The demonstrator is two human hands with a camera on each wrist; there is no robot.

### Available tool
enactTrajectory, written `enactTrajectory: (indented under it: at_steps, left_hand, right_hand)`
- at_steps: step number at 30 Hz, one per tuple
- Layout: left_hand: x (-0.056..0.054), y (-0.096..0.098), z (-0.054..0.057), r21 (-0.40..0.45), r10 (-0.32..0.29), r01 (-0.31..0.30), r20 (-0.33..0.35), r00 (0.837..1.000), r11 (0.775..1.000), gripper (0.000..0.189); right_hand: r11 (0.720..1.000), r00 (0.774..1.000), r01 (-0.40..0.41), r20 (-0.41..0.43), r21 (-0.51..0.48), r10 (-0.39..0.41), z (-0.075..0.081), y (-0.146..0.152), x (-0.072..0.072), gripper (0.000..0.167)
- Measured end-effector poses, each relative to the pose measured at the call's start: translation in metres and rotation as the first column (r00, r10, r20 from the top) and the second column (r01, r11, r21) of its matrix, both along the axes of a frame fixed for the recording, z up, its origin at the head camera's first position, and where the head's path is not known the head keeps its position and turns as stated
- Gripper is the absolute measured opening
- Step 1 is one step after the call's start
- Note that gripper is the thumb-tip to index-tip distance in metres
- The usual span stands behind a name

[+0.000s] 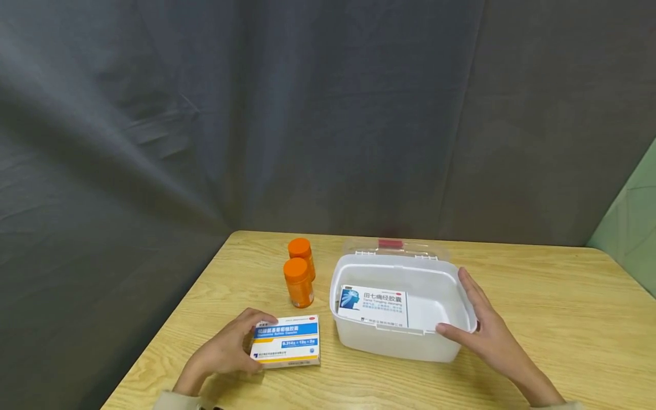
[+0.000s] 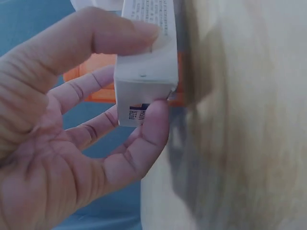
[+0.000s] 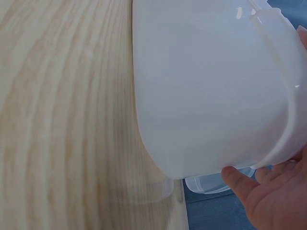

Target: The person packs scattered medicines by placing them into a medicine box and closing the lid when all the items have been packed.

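Observation:
My left hand grips a white, blue and yellow medicine box by its left end, thumb on the near side and fingers on the far side. In the left wrist view, the end of that carton sits between the thumb and fingers. My right hand holds the right end of a translucent white plastic container, thumb over the front rim. Another medicine box, white with a blue picture, lies inside the container at the left. In the right wrist view, fingertips touch the container's outer wall.
Two orange bottles with orange caps stand behind the medicine box, left of the container. The container's clear lid, with a red latch, hangs open at the back. A grey curtain rises behind the wooden table.

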State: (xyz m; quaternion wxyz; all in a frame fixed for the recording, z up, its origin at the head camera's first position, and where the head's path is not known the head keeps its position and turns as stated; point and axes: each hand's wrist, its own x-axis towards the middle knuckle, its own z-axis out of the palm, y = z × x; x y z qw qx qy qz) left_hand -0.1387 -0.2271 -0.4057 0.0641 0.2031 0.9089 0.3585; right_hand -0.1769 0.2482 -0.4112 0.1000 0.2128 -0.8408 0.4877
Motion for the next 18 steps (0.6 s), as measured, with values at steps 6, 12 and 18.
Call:
enactTrajectory:
  at_steps: [6, 12, 18]
  left_hand:
    - [0.005, -0.004, 0.009, -0.012, 0.002, -0.002, -0.037, 0.999, 1.0, 0.073]
    - [0.012, -0.01, 0.021, 0.098, 0.001, -0.002, 0.012, 1.0, 0.995, 0.071]
    - [0.014, -0.012, 0.033, 0.187, -0.016, 0.003, 0.07, 0.997, 0.982, 0.071]
  right_hand:
    - [1.0, 1.0, 0.006, 0.017, 0.004, -0.006, 0.002, -0.001, 0.001, 0.107]
    - [1.0, 1.0, 0.007, 0.027, -0.01, -0.007, 0.004, -0.002, 0.0, 0.108]
    - [1.0, 1.0, 0.006, 0.02, -0.015, -0.006, 0.005, -0.002, 0.001, 0.109]
